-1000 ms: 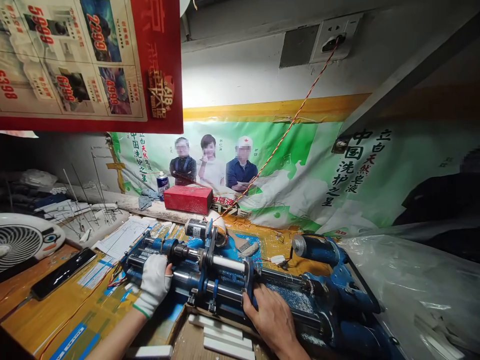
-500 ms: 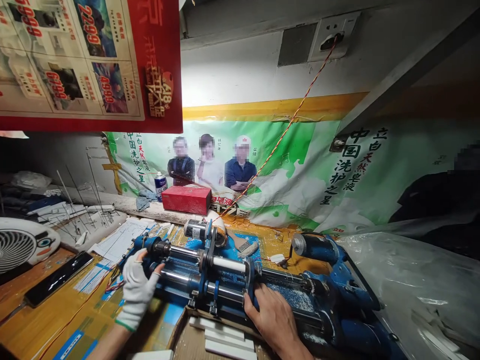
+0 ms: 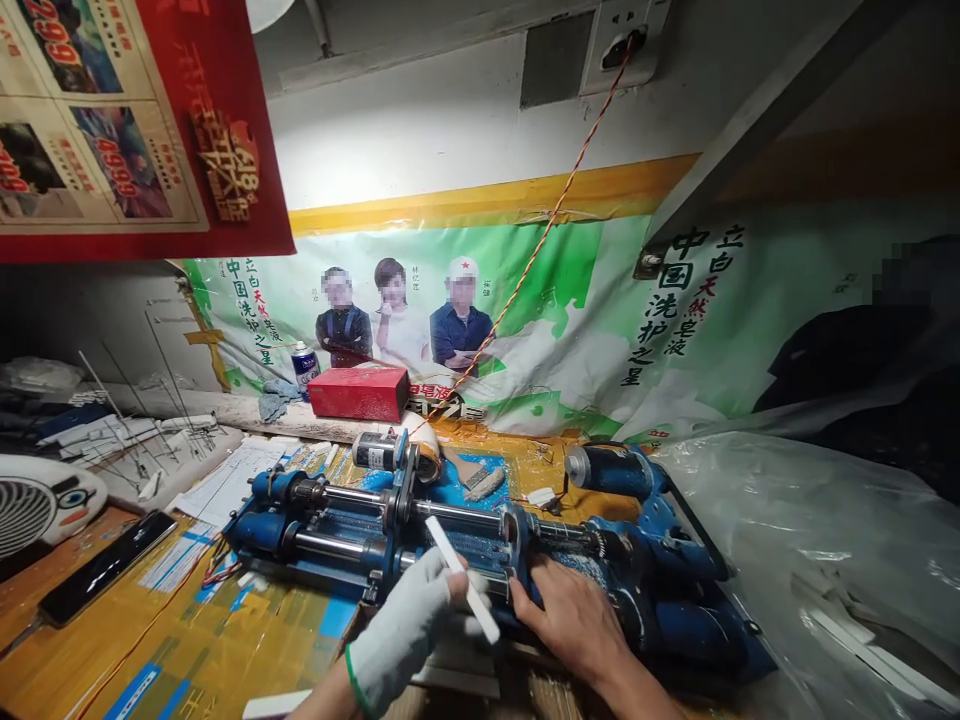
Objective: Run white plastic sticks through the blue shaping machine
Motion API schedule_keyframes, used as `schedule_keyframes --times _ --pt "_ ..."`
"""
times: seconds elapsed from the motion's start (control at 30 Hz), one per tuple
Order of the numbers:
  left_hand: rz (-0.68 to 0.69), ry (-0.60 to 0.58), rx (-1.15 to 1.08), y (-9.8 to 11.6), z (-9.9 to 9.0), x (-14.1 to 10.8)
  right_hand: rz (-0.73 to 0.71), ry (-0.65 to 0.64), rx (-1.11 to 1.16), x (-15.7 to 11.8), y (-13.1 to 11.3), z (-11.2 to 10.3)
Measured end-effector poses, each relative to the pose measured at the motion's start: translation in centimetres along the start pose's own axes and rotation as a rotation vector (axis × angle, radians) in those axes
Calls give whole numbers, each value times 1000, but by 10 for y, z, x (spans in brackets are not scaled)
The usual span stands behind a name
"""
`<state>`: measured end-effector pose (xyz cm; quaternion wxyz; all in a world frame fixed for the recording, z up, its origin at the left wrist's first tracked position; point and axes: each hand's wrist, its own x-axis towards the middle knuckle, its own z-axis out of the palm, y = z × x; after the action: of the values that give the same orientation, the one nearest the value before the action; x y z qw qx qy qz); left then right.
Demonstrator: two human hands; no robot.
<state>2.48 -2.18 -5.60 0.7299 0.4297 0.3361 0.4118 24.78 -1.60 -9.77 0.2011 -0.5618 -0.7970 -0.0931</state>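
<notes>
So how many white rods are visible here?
2: one white rod pinched in the gloved left hand before the blue machine; another at the bottom edge. Others may be hidden.

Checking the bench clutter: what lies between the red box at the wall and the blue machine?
In the head view, a small black motor and a brush lie between the red box and the blue machine.
</notes>
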Motion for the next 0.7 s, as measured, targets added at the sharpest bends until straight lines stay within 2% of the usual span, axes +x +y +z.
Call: schedule_keyframes --times 0.03,0.1,0.17,0.3,0.47,0.6,0.7 --pt "-44 46 -208 -1 1 1 -2 5 8 1 -3 0" --pt "-28 171 -459 2 6 8 -1 19 17 4 -9 0" --pt "8 273 -586 9 11 17 4 37 15 6 -14 -1" --pt "37 398 -731 17 16 31 9 55 9 6 -17 0" --pt "80 449 -758 17 15 40 22 68 20 11 -27 1" --pt "39 475 -706 13 17 38 39 94 19 18 -43 5" --pt "-28 392 -503 7 4 20 51 123 5 21 -51 9"
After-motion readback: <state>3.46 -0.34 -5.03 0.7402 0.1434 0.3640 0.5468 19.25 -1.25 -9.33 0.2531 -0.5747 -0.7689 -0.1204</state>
